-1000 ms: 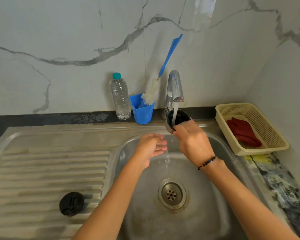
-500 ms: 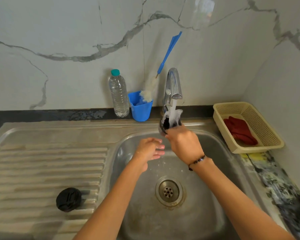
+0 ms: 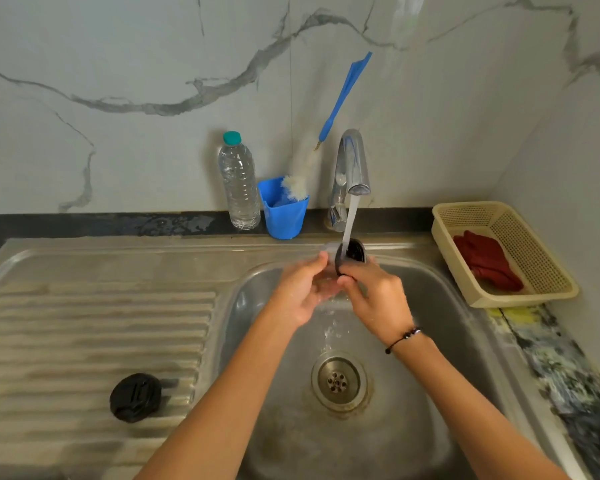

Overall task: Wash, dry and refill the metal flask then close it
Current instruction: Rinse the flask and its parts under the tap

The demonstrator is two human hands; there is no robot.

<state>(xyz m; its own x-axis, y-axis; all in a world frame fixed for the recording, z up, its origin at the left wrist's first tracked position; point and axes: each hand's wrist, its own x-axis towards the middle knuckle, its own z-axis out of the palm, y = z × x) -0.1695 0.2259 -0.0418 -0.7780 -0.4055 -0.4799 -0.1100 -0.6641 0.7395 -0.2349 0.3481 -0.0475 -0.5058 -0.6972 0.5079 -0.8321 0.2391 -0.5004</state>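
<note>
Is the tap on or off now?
On. A stream of water runs from the tap spout onto the flask over the sink.

White marble-veined wall (image 3: 125,64) runs along the far side and right; a dark counter strip (image 3: 84,225) borders the steel sink (image 3: 465,341) with its ribbed drainboard (image 3: 84,323) left.

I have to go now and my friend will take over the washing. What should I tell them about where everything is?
Right hand grips the metal flask under the running tap, mouth up, over the sink.
Left hand touches the flask's side; its grip is unclear.
Black lid lies on the draining board.
Bottle brush stands in the blue cup, beside the water bottle.
Red cloth lies in the basket.
Done: lid off, rinsing under way.
Left: finish washing, dry, refill, close.
</note>
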